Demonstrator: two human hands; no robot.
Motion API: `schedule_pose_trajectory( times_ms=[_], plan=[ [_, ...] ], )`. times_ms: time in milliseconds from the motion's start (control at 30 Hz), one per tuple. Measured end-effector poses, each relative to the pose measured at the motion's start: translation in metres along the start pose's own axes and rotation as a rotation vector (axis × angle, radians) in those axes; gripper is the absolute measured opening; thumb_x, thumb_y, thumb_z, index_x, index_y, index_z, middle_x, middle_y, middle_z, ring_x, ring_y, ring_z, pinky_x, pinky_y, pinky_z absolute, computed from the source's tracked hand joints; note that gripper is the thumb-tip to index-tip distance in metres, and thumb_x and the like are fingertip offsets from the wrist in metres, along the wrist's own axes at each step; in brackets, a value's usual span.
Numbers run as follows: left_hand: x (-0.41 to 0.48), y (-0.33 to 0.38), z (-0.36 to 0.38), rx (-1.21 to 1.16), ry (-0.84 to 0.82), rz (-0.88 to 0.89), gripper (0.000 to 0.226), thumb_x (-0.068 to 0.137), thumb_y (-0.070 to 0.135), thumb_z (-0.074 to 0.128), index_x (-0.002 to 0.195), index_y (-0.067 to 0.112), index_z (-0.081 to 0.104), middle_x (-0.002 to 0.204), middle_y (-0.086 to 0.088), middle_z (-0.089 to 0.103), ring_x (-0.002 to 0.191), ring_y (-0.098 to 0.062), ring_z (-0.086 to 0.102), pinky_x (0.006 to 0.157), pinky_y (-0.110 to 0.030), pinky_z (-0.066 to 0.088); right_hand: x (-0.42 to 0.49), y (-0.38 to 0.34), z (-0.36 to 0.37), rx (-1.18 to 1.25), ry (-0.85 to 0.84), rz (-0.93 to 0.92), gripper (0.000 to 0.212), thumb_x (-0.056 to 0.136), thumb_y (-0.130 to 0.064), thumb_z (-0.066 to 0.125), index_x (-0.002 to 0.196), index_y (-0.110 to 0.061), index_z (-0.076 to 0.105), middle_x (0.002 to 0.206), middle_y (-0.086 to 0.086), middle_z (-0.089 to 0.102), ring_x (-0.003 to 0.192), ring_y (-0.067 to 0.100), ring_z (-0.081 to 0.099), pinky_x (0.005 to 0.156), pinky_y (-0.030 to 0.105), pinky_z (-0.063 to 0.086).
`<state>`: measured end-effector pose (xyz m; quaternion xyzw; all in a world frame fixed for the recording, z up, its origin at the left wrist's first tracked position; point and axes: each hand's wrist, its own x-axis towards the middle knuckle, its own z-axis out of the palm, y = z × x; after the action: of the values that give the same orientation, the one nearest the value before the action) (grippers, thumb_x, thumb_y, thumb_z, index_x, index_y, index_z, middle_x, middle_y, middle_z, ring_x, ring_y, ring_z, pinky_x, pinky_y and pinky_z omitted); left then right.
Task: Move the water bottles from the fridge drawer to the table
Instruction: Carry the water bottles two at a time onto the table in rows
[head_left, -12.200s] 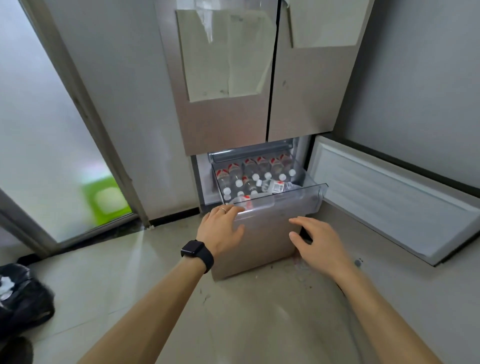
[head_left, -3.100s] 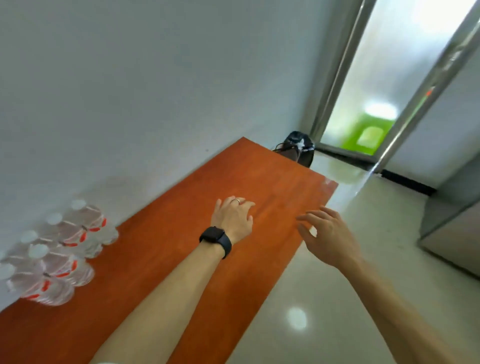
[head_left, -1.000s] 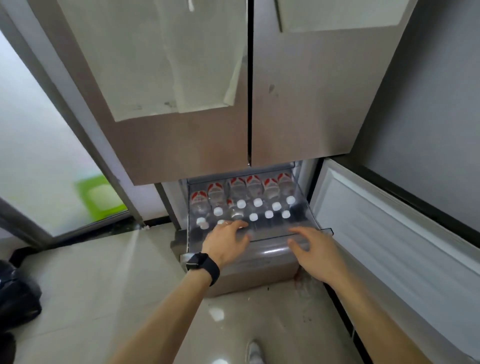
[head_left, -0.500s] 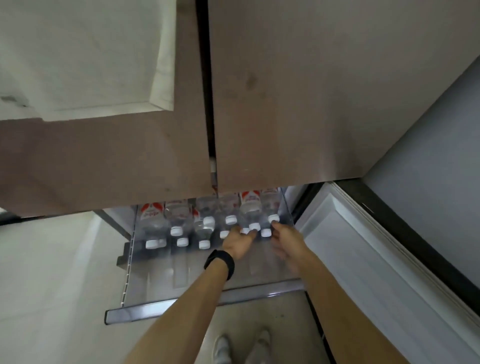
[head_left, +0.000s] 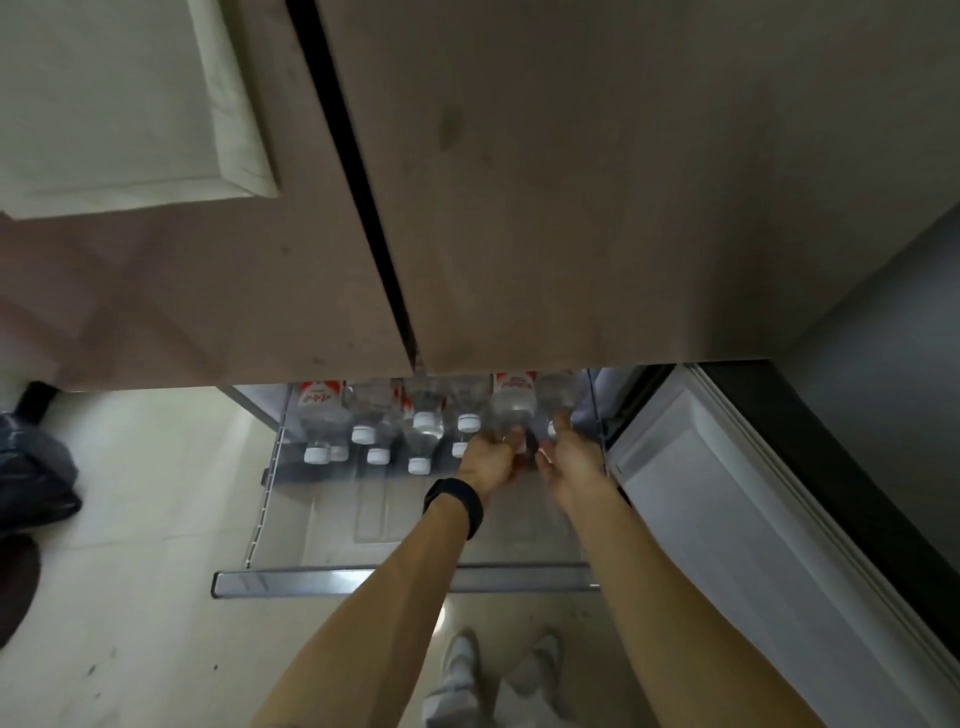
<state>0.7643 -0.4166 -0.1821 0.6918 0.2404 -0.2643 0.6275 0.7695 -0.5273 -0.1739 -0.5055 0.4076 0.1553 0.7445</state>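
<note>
The fridge (head_left: 571, 182) fills the upper view, its two upper doors shut, and below them the clear drawer (head_left: 405, 580) stands pulled out over the floor. The step in hand looks like the pick-up: both hands reach into the right rear corner of the drawer, where the water bottles (head_left: 363, 415) lie in rows, white caps toward the person, red labels at the back; the front half of the drawer is bare. The left hand (head_left: 491, 457), with a black watch on its wrist, curls around the neck end of one bottle (head_left: 511, 402). The right hand (head_left: 571, 460) closes on the neighbouring bottle (head_left: 558, 397), though blur hides the fingers. Next, I judge, both bottles must be lifted clear under the door edge and carried to the desk, which is out of view.
</note>
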Motion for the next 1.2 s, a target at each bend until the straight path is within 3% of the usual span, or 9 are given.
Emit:
schedule_pose_trajectory(
  times_ms=[133, 333, 500, 600, 700, 800, 967, 1067, 1200],
  plan=[
    [-0.028, -0.004, -0.014, 0.026, -0.085, -0.034, 0.033, 0.103, 0.042, 0.052, 0.12, 0.015, 0.06, 0.116, -0.013, 0.068, 0.094, -0.02, 0.063, 0.08, -0.032, 0.054, -0.03, 0.003, -0.016, 0.068, -0.051, 0.022, 0.02, 0.099, -0.021, 0.061, 0.116, -0.008, 0.061, 0.101, 0.006, 0.069, 0.091, 0.016, 0.068, 0.078, 0.029, 0.055],
    [-0.087, 0.005, -0.058, 0.302, -0.113, 0.055, 0.04, 0.101, 0.047, 0.052, 0.13, 0.021, 0.049, 0.113, -0.003, 0.064, 0.094, -0.013, 0.061, 0.078, -0.031, 0.053, -0.082, 0.017, -0.043, -0.327, 0.06, -0.187, 0.03, 0.102, -0.027, 0.055, 0.111, 0.001, 0.06, 0.077, 0.007, 0.064, 0.056, 0.013, 0.059, 0.048, 0.023, 0.049],
    [-0.109, 0.027, -0.108, 0.774, 0.032, 0.271, 0.04, 0.098, 0.044, 0.052, 0.116, 0.009, 0.053, 0.096, -0.005, 0.071, 0.079, -0.022, 0.071, 0.078, -0.043, 0.06, -0.123, 0.021, -0.066, -0.74, 0.227, -0.482, 0.027, 0.1, -0.042, 0.049, 0.109, -0.017, 0.047, 0.091, 0.01, 0.069, 0.077, 0.026, 0.071, 0.075, 0.046, 0.06],
    [-0.126, 0.043, -0.122, 1.097, 0.193, 0.437, 0.044, 0.097, 0.049, 0.049, 0.113, 0.008, 0.05, 0.099, -0.013, 0.066, 0.085, -0.033, 0.066, 0.073, -0.043, 0.056, -0.14, 0.017, -0.062, -0.986, 0.304, -0.628, 0.035, 0.102, -0.042, 0.047, 0.118, -0.011, 0.048, 0.104, 0.014, 0.067, 0.087, 0.029, 0.063, 0.074, 0.038, 0.052],
    [-0.136, 0.043, -0.124, 1.301, 0.163, 0.535, 0.045, 0.099, 0.05, 0.047, 0.121, 0.011, 0.049, 0.103, -0.012, 0.066, 0.09, -0.035, 0.064, 0.075, -0.043, 0.055, -0.159, 0.006, -0.049, -1.114, 0.238, -0.866, 0.023, 0.101, -0.035, 0.051, 0.109, -0.013, 0.049, 0.095, 0.005, 0.057, 0.081, 0.021, 0.052, 0.059, 0.027, 0.035],
    [-0.141, 0.032, -0.128, 1.4, 0.15, 0.56, 0.046, 0.098, 0.05, 0.047, 0.125, 0.013, 0.048, 0.107, -0.013, 0.066, 0.094, -0.036, 0.065, 0.073, -0.041, 0.052, -0.164, 0.001, -0.036, -1.299, 0.133, -1.013, 0.019, 0.1, -0.033, 0.052, 0.105, -0.015, 0.052, 0.09, -0.001, 0.051, 0.08, 0.021, 0.049, 0.064, 0.031, 0.031],
    [-0.138, 0.017, -0.141, 1.386, 0.108, 0.595, 0.044, 0.098, 0.047, 0.048, 0.13, 0.018, 0.042, 0.106, -0.011, 0.066, 0.093, -0.035, 0.063, 0.071, -0.04, 0.051, -0.149, 0.013, -0.02, -1.508, -0.187, -0.948, 0.013, 0.093, -0.045, 0.052, 0.097, -0.033, 0.046, 0.098, -0.003, 0.058, 0.087, 0.021, 0.059, 0.069, 0.037, 0.047],
    [-0.133, 0.01, -0.149, 1.23, 0.057, 0.594, 0.037, 0.093, 0.046, 0.055, 0.121, 0.024, 0.046, 0.101, -0.005, 0.061, 0.092, -0.03, 0.061, 0.078, -0.044, 0.055, -0.144, 0.026, -0.014, -1.395, -0.199, -0.881, 0.013, 0.09, -0.044, 0.058, 0.098, -0.036, 0.052, 0.102, -0.008, 0.057, 0.088, 0.012, 0.057, 0.067, 0.028, 0.042],
    [-0.128, 0.0, -0.147, 1.003, 0.008, 0.603, 0.032, 0.089, 0.041, 0.065, 0.113, 0.024, 0.053, 0.104, 0.004, 0.048, 0.095, -0.019, 0.051, 0.082, -0.034, 0.045, -0.137, 0.041, -0.008, -1.176, -0.163, -0.815, 0.025, 0.084, -0.048, 0.069, 0.105, -0.039, 0.058, 0.111, -0.006, 0.052, 0.098, 0.011, 0.055, 0.081, 0.028, 0.045]
  ],
)
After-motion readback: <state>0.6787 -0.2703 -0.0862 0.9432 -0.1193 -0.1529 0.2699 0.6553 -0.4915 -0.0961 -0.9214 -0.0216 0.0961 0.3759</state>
